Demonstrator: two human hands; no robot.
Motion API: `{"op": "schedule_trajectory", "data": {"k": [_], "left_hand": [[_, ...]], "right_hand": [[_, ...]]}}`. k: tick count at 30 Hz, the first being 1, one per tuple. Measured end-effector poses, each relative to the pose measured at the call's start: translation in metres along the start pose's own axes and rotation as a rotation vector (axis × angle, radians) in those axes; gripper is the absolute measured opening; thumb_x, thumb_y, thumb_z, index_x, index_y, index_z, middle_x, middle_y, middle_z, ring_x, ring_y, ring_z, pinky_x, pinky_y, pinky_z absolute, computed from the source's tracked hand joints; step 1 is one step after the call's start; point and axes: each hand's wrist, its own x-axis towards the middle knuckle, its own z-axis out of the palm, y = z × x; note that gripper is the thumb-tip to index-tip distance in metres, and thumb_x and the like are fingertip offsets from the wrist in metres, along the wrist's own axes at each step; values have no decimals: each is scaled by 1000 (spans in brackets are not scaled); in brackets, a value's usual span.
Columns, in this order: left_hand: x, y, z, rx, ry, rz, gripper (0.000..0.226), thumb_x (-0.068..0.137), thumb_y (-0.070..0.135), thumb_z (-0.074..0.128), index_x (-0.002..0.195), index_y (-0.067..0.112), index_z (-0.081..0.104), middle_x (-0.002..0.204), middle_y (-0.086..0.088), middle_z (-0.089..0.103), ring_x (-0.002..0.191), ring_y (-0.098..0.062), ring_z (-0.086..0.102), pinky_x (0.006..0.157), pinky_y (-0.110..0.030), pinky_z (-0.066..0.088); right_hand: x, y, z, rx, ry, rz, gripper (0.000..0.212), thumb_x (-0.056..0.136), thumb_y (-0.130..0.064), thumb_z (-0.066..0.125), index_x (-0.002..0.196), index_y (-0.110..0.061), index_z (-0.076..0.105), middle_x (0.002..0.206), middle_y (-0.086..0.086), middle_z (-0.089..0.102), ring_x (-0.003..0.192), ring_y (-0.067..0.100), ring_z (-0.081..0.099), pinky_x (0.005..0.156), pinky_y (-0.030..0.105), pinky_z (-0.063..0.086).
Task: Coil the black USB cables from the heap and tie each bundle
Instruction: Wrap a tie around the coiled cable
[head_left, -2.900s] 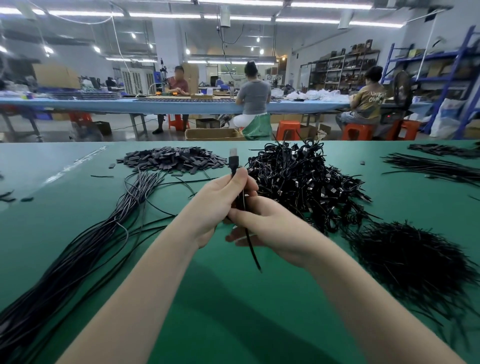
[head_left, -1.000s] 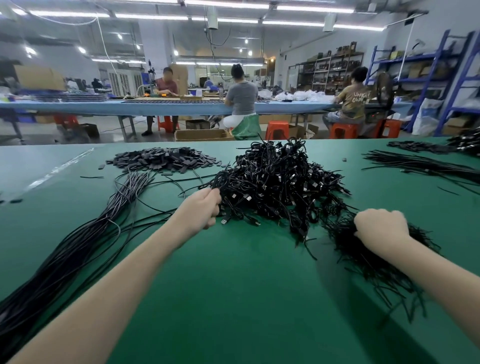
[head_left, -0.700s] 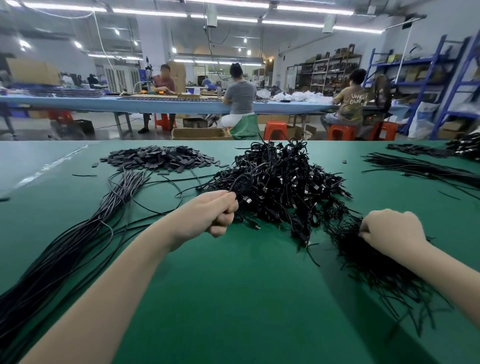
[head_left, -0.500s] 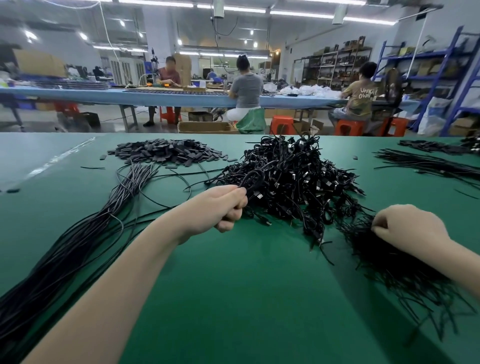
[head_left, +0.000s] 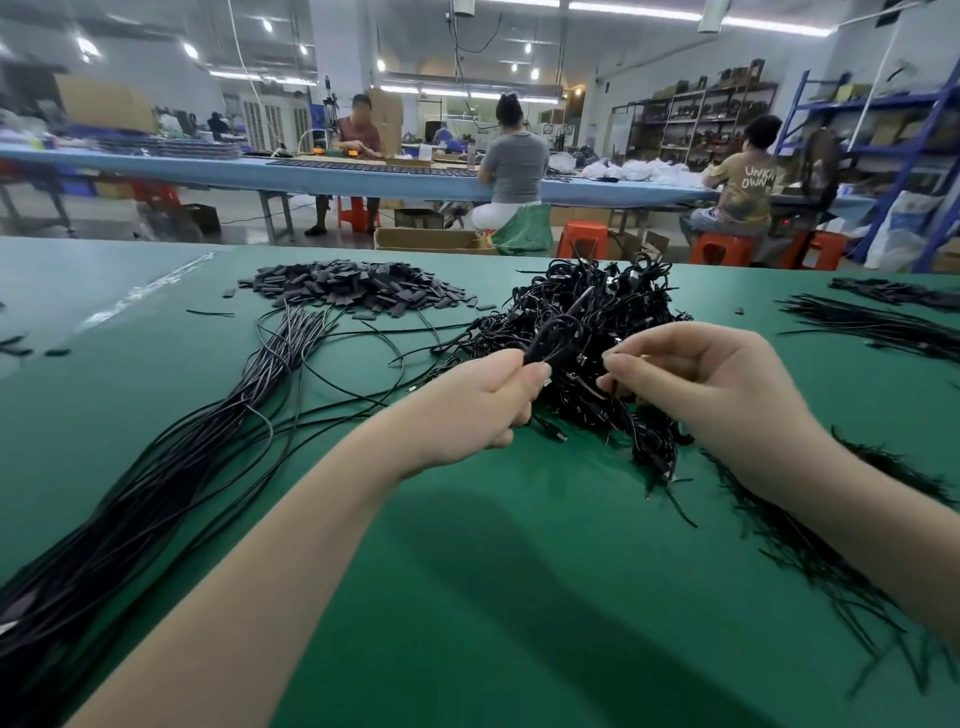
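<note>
My left hand (head_left: 488, 400) grips a small coiled loop of black USB cable (head_left: 553, 340) just in front of the heap of coiled cable bundles (head_left: 613, 312). Close to the right of the loop, my right hand (head_left: 696, 384) has its thumb and fingertips pinched together on what looks like a thin black tie (head_left: 595, 388); the tie is hard to make out. A long sheaf of straight black cables (head_left: 182, 467) runs from the near left corner toward the table's middle. Loose black ties (head_left: 810, 551) lie in a pile under my right forearm.
The green table (head_left: 467, 597) also carries a heap of small flat black pieces (head_left: 353, 286) at the back left. More black strands (head_left: 883, 325) lie at the far right. Beyond the table's far edge, people sit at a long blue bench (head_left: 395, 179).
My right hand left the tie pile and came left, up to the coil. My left hand pulled the coiled loop a little away from the heap.
</note>
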Motion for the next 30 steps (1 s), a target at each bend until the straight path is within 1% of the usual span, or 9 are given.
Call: {"op": "schedule_trajectory", "data": {"k": [4,6,9,13,17,22,25,27,30], "left_hand": [[-2,5,9,98,-39,55,31,104,29,36,75,16,31,58,16,47,56,-12,36,59,-34,37],[-2,7,11,176,-48,52,30,104,27,36,76,16,32,61,15,50,59,-16,39,59,-40,39],[-2,10,14,340,-34,43,28,102,33,36,78,18,36,73,-2,53,63,-20,48,62,-44,43],[-1,10,21,532,15,73,25,102,40,35,91,19,43,74,4,52,66,-17,51,60,-36,36],[0,9,25,582,39,117,19,102,41,35,96,23,40,73,10,48,73,-24,53,69,-39,45],[-1,9,29,573,28,160,29,103,36,33,122,19,45,96,-3,61,85,-28,60,77,-42,48],[-2,6,33,695,50,134,26,103,40,30,110,20,45,81,0,53,73,-30,55,66,-39,46],[-3,6,36,883,81,122,26,102,44,29,89,21,34,72,5,44,71,-32,54,60,-34,37],[-5,8,42,1077,24,214,27,101,45,28,86,23,28,83,3,53,82,-28,59,62,-32,34]], "right_hand": [[-4,-9,21,-79,102,-195,9,80,-25,70,88,-22,73,82,-12,74,77,6,71,70,19,56],[-5,-10,25,-67,129,-185,6,82,-20,71,87,-23,73,80,-12,74,75,10,71,69,30,58],[-6,-10,26,-65,139,-113,5,84,-24,70,83,-28,73,78,-10,74,72,37,68,65,57,53],[-6,-12,28,9,122,-7,4,85,-28,68,85,-30,72,78,-4,75,78,59,56,68,71,46],[-7,-18,26,0,103,14,4,86,-29,67,84,-26,70,77,-3,75,81,55,58,72,67,48],[-8,-16,24,81,62,125,6,86,-25,67,85,-20,70,79,1,75,90,39,65,89,55,51],[-6,-16,17,16,7,98,7,84,-29,68,84,-22,70,77,-7,74,73,13,67,75,27,53],[0,-21,6,-286,-79,-59,6,80,-36,68,76,-32,69,69,-22,68,58,-1,58,59,11,45],[25,-27,-22,-610,-393,-150,10,81,-38,70,72,-40,67,71,-26,63,55,-3,51,53,6,39]]}}
